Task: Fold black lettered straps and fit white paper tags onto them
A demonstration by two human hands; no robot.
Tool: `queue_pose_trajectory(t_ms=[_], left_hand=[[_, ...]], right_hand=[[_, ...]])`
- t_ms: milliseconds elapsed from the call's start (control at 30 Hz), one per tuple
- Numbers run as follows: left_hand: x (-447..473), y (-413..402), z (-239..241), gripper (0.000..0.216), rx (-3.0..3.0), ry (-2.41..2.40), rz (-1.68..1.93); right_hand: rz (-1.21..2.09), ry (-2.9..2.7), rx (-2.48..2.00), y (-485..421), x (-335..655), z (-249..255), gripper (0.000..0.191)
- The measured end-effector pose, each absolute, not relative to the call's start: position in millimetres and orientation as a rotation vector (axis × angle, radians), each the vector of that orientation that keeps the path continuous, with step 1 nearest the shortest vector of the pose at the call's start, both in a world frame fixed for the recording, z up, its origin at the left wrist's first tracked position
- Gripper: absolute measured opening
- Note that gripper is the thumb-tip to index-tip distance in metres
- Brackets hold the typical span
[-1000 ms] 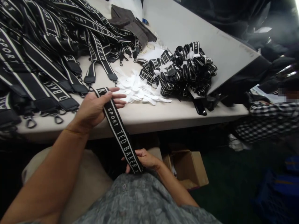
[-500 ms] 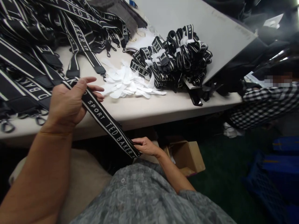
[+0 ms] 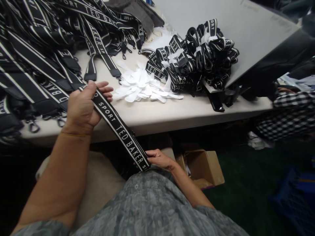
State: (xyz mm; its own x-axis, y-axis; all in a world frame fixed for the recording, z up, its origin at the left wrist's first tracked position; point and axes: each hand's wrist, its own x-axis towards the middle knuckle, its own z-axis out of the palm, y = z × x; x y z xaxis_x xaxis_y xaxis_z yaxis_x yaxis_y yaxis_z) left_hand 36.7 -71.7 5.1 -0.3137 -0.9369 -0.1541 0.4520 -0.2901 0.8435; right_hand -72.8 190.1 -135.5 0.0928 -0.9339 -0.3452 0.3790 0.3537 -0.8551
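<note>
A black webbing bag strap [image 3: 120,131] with white edge lines and "SPORT TED BAKER" lettering stretches slantwise between my two hands, in front of the table edge. My left hand [image 3: 85,101] grips its upper end, thumb on top, with the other fingers extending past the strap. Lower down, near my shirt, my right hand [image 3: 159,158] pinches the other end; the fingertips behind the strap are hidden. The strap looks folded in layers. Beyond my left hand lies a heap of similar straps [image 3: 39,62] with black end tabs and metal clips.
White paper bands [image 3: 142,85] lie scattered on the pale table [image 3: 157,114]. Behind them sits a pile of bundled straps [image 3: 197,59] wrapped in white bands. An opened cardboard box [image 3: 201,167] stands below. A person in a checked sleeve [image 3: 292,114] is at the right; a blue crate [image 3: 292,193] is on the floor.
The camera view has shifted, so the table and its contents appear farther right. Both hands keep hold of the strap, which remains stretched between them.
</note>
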Motion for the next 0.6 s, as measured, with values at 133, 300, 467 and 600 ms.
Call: queue_pose_trajectory(t_ms=[133, 300, 467, 600], left_hand=[[41, -74, 11, 0.036, 0.811, -0.806, -1.812], [38, -71, 6, 0.030, 0.755, -0.840, -1.778], [33, -67, 3, 0.029, 0.621, -0.848, -1.760], [35, -69, 4, 0.032, 0.506, -0.787, -1.764]], right_hand=[[-1.130, 1.054, -0.607, 193, -70, -142, 0.043], [-1.092, 1.000, -0.557, 192, -67, -137, 0.047], [-1.091, 0.924, -0.540, 184, -54, -140, 0.067], [-1.110, 0.917, -0.533, 179, -47, -142, 0.068]])
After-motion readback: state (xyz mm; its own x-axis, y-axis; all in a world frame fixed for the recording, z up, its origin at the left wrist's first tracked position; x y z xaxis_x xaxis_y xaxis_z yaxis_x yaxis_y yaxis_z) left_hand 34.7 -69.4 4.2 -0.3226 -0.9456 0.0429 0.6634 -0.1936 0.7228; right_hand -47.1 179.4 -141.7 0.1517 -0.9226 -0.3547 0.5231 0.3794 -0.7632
